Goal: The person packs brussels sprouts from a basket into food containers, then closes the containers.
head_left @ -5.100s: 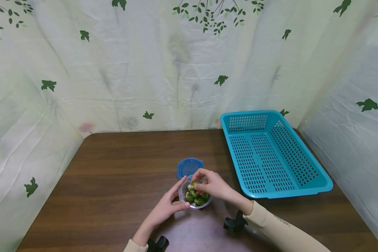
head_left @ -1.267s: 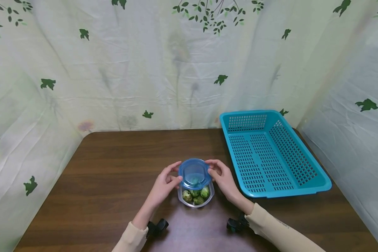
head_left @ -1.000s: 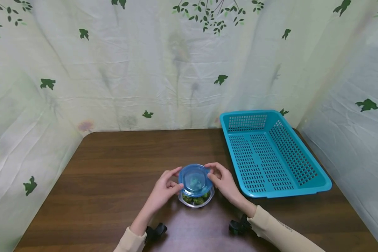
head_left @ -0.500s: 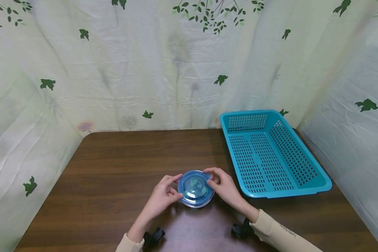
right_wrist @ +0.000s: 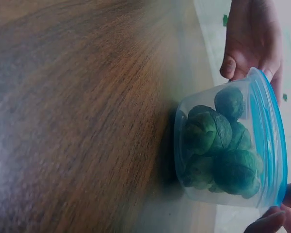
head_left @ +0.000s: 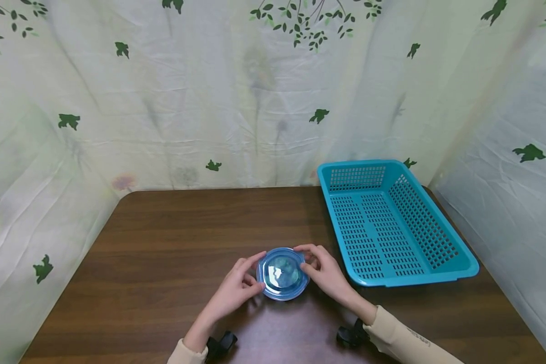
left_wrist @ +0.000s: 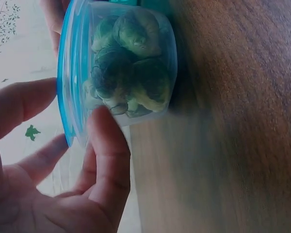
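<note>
A round blue lid (head_left: 282, 273) lies over a small clear plastic container (left_wrist: 155, 104) at the front middle of the table. Through its walls show several Brussels sprouts (right_wrist: 235, 170). My left hand (head_left: 234, 285) holds the lid's left edge, thumb at the near side and index finger at the far side; in the left wrist view other fingers curl beneath the rim, against the container wall. On the opposite side, my right hand (head_left: 325, 273) pinches the lid's right edge between thumb and fingers. Its fingertips show only partly in the right wrist view.
A large turquoise slotted basket (head_left: 396, 232) stands at the table's right, close beyond my right hand. The brown wooden table (head_left: 177, 237) runs back to a pale leaf-patterned curtain (head_left: 209, 101). Each wrist wears a black camera mount (head_left: 352, 334).
Earlier the lid lay behind the container while my right hand was among the sprouts. Both hands then brought the lid over the container and lowered it towards me until it covered the top.
</note>
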Demonstrator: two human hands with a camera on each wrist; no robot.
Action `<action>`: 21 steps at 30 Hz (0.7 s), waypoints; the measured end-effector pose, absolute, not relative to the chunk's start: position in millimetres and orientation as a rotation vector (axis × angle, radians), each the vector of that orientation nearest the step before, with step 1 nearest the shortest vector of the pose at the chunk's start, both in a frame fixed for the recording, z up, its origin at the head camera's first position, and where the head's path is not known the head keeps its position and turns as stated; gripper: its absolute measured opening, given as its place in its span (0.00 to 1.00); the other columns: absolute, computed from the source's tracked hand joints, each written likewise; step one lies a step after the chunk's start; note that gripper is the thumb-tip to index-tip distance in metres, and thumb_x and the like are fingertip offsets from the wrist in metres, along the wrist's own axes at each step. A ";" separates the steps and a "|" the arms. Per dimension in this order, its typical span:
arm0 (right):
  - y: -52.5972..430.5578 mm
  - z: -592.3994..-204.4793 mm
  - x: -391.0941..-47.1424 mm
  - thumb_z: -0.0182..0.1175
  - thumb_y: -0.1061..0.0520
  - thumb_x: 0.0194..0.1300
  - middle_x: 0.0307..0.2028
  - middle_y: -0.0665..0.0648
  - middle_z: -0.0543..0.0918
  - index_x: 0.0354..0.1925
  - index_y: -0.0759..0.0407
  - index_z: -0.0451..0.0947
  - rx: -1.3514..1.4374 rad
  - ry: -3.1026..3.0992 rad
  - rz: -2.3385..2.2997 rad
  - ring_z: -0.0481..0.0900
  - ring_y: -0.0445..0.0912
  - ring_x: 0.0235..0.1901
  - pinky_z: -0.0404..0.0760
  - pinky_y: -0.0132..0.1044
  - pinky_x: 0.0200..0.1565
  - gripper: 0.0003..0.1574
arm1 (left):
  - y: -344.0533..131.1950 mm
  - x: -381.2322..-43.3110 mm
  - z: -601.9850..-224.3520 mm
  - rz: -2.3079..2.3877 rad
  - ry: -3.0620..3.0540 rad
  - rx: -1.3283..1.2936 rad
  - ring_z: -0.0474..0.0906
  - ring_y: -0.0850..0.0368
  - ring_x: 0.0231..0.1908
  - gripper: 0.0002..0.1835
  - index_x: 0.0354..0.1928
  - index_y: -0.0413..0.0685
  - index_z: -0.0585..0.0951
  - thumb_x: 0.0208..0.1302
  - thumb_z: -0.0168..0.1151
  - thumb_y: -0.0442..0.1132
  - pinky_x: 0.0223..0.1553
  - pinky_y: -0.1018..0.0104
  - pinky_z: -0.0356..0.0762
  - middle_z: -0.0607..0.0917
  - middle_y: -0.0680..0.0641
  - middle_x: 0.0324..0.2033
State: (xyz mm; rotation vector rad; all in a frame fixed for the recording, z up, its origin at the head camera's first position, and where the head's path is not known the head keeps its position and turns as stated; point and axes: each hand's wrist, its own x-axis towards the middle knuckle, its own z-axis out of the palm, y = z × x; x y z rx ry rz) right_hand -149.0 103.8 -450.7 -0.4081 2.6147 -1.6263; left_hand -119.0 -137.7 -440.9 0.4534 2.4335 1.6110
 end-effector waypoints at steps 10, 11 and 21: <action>111.9 -455.2 -150.0 0.54 0.64 0.69 0.28 0.56 0.74 0.61 0.53 0.69 -0.526 2.393 -1.621 0.75 0.48 0.20 0.81 0.48 0.23 0.23 | -137.9 -121.2 -448.3 1.701 2.198 0.563 0.77 0.52 0.26 0.37 0.74 0.44 0.55 0.65 0.59 0.31 0.31 0.56 0.82 0.73 0.45 0.29; 112.1 -455.7 -150.6 0.54 0.64 0.69 0.27 0.56 0.74 0.60 0.54 0.69 -0.534 2.380 -1.627 0.75 0.47 0.20 0.81 0.48 0.24 0.23 | -137.9 -121.5 -449.0 1.713 2.178 0.564 0.77 0.53 0.26 0.37 0.74 0.44 0.55 0.65 0.59 0.30 0.31 0.56 0.82 0.72 0.46 0.29; 114.3 -458.7 -154.2 0.54 0.66 0.67 0.26 0.58 0.73 0.59 0.60 0.70 -0.594 2.300 -1.710 0.75 0.47 0.18 0.81 0.46 0.23 0.21 | -136.2 -125.0 -449.8 1.806 2.056 0.541 0.77 0.54 0.26 0.36 0.71 0.34 0.56 0.63 0.58 0.24 0.34 0.56 0.83 0.70 0.48 0.25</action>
